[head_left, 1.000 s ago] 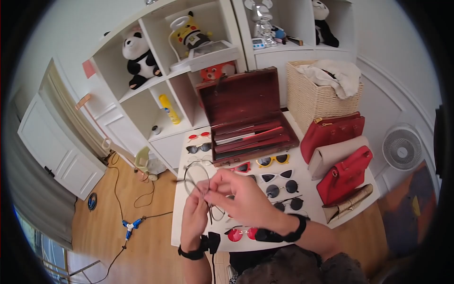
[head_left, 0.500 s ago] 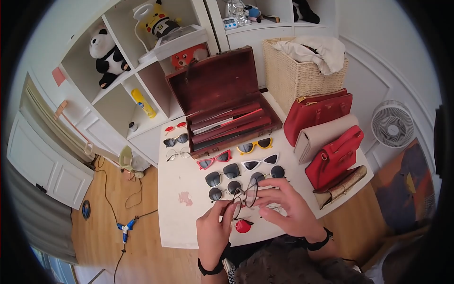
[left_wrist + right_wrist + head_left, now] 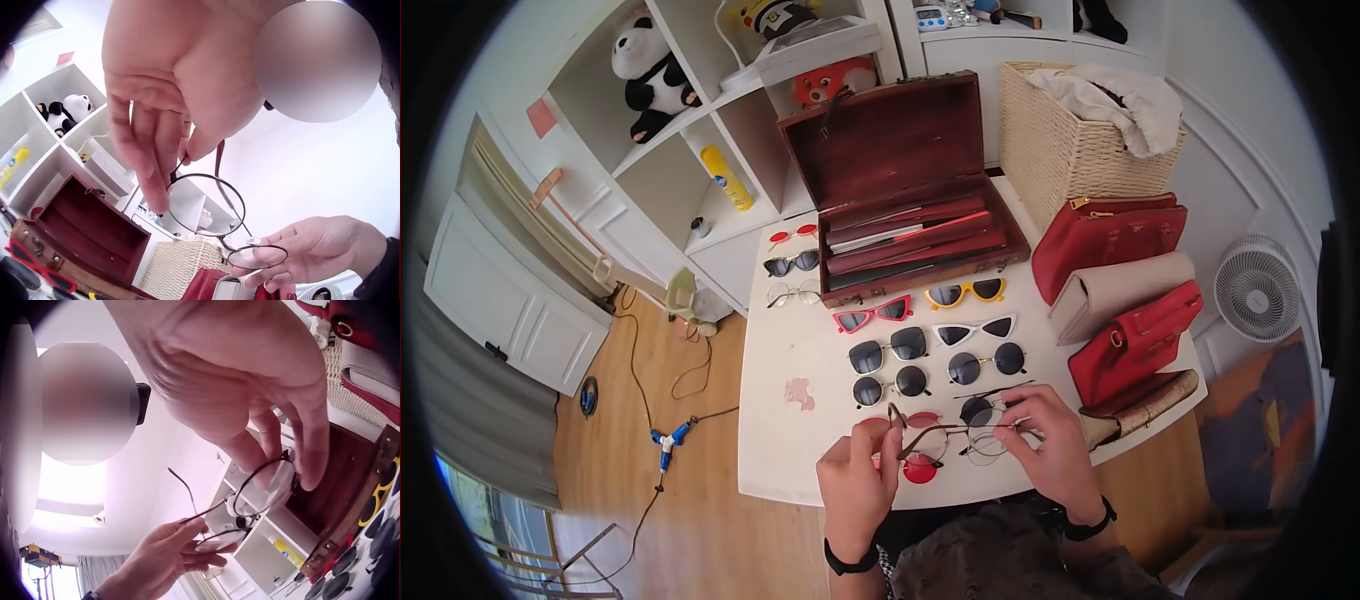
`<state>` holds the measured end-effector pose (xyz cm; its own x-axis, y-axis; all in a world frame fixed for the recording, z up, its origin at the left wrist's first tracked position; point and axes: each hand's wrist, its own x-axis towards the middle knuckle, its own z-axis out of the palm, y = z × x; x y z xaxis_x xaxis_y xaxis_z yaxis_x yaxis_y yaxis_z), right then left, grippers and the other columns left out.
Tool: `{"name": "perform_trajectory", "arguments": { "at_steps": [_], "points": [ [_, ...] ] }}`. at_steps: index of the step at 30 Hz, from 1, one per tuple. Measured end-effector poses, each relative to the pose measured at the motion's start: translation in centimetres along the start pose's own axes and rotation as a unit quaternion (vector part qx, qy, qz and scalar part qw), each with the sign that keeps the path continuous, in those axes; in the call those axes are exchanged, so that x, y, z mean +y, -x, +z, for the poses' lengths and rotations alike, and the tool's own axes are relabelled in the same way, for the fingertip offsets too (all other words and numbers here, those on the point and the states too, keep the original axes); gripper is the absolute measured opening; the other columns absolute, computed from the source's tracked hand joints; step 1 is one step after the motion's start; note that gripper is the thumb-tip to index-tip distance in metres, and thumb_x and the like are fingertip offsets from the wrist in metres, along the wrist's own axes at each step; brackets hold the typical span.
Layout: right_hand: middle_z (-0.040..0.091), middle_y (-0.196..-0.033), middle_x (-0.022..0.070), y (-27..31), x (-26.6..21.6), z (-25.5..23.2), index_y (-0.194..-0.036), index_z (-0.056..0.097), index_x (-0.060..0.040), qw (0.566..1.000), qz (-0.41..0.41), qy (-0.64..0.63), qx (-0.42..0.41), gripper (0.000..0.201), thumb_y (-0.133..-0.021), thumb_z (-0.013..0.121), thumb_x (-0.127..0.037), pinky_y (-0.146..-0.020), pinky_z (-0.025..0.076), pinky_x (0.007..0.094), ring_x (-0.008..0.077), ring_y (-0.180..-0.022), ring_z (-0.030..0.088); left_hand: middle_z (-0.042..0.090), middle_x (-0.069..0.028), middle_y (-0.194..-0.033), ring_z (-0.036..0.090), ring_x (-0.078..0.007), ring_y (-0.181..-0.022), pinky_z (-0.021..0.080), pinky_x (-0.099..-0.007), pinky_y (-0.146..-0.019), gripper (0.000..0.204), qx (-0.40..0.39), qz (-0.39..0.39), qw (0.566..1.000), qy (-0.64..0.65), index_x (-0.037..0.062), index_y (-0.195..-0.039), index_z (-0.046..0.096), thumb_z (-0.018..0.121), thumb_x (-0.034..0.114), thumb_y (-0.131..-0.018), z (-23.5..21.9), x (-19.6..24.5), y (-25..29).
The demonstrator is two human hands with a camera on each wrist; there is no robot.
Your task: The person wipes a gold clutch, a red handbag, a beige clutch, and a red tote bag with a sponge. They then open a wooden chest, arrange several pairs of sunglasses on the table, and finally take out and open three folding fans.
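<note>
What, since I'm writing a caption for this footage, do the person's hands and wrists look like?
The left hand and right hand wear no gloves. The left wristband and right wristband are both black. Dark, textured clothing shows between the arms; its sleeves are hard to make out.

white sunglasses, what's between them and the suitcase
The yellow sunglasses lie between the white sunglasses and the suitcase; the head view shows it.
</note>
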<state>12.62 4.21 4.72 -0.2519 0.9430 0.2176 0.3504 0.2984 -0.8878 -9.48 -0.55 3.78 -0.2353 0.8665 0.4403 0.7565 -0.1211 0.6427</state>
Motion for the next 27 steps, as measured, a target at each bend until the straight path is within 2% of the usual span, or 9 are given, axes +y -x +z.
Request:
{"name": "perform_trajectory", "arguments": {
  "at_steps": [4,6,9,17,19,20,22,24,27],
  "points": [
    [0.068,-0.109,0.0169,0.6,1.4,0.5,-0.094,0.059,0.0033,0.997,-0.026,-0.069,0.012,0.012,-0.087,0.068,0.001,-0.073,0.057,0.0291,0.0202,-0.081,0.070,0.074,-0.0107,-0.088,0.071,-0.0227,-0.070,0.055,-0.0309,-0.062,0.007,-0.023,-0.024,0.998,0.048,-0.0003,-0.093,0.057,0.063,0.004,-0.093,-1.0,1.9,0.0],
    [0.067,-0.112,0.0196,1.1,1.6,0.7,-0.100,0.054,0.0049,0.974,-0.009,-0.207,0.090,0.012,-0.092,0.063,0.003,-0.075,0.057,0.0293,0.0182,-0.085,0.070,0.075,-0.0121,-0.089,0.072,-0.0203,-0.071,0.054,-0.0273,-0.062,0.008,0.000,-0.011,0.998,0.057,-0.0011,-0.093,0.053,0.057,0.004,-0.096,-0.9,2.7,-0.1],
    [0.067,-0.111,0.0218,1.6,0.9,0.5,-0.105,0.048,0.0062,0.951,-0.030,-0.279,0.131,0.013,-0.096,0.057,0.002,-0.077,0.058,0.0295,0.0178,-0.089,0.070,0.075,-0.0150,-0.090,0.072,-0.0168,-0.072,0.053,-0.0237,-0.064,0.010,0.023,0.012,0.996,0.081,-0.0021,-0.092,0.048,0.051,0.004,-0.100,-0.5,2.9,0.5],
    [0.068,-0.109,0.0217,1.9,1.1,-0.2,-0.106,0.048,0.0065,0.966,-0.023,-0.245,0.085,0.014,-0.097,0.057,-0.001,-0.077,0.057,0.0293,0.0190,-0.090,0.070,0.074,-0.0186,-0.089,0.073,-0.0171,-0.075,0.053,-0.0244,-0.064,0.010,0.034,-0.003,0.996,0.084,-0.0024,-0.095,0.049,0.050,0.006,-0.101,-0.7,3.7,1.3],
    [0.069,-0.109,0.0209,1.7,1.0,0.0,-0.106,0.050,0.0062,0.963,-0.016,-0.254,0.089,0.014,-0.097,0.057,-0.002,-0.078,0.056,0.0289,0.0186,-0.090,0.070,0.074,-0.0184,-0.085,0.074,-0.0201,-0.075,0.054,-0.0245,-0.058,0.013,0.011,-0.116,0.982,0.146,-0.0033,-0.099,0.050,0.052,0.010,-0.102,-0.8,4.1,1.2],
    [0.069,-0.110,0.0194,1.4,1.0,0.2,-0.108,0.052,0.0059,0.963,-0.038,-0.241,0.112,0.015,-0.097,0.057,-0.002,-0.079,0.055,0.0283,0.0178,-0.090,0.070,0.074,-0.0184,-0.085,0.074,-0.0201,-0.075,0.054,-0.0245,-0.058,0.013,0.010,-0.113,0.983,0.145,-0.0033,-0.099,0.050,0.052,0.010,-0.102,-0.7,4.1,1.0],
    [0.069,-0.111,0.0179,1.3,1.0,0.4,-0.110,0.054,0.0056,0.962,-0.058,-0.230,0.136,0.016,-0.097,0.058,-0.003,-0.079,0.054,0.0276,0.0170,-0.089,0.070,0.074,-0.0142,-0.077,0.072,-0.0137,-0.064,0.050,-0.0226,-0.053,0.018,-0.007,-0.199,0.964,0.175,0.0010,-0.099,0.054,0.056,0.019,-0.101,-0.2,3.8,0.9],
    [0.070,-0.114,0.0159,1.1,1.1,0.3,-0.114,0.056,0.0054,0.967,-0.020,-0.237,0.088,0.021,-0.095,0.059,-0.003,-0.081,0.052,0.0266,0.0152,-0.087,0.069,0.074,-0.0158,-0.077,0.072,-0.0150,-0.064,0.049,-0.0224,-0.052,0.020,-0.020,-0.229,0.955,0.188,0.0011,-0.099,0.055,0.057,0.021,-0.101,-0.3,3.4,0.5],
    [0.069,-0.116,0.0166,0.5,0.8,0.8,-0.119,0.056,0.0054,0.970,-0.050,-0.231,0.058,0.029,-0.092,0.063,-0.002,-0.080,0.053,0.0268,0.0151,-0.085,0.069,0.071,-0.0131,-0.066,0.070,-0.0153,-0.058,0.048,-0.0236,-0.049,0.022,-0.056,-0.293,0.932,0.205,-0.0005,-0.101,0.055,0.057,0.021,-0.101,-0.5,2.4,0.5]
  ]
}}
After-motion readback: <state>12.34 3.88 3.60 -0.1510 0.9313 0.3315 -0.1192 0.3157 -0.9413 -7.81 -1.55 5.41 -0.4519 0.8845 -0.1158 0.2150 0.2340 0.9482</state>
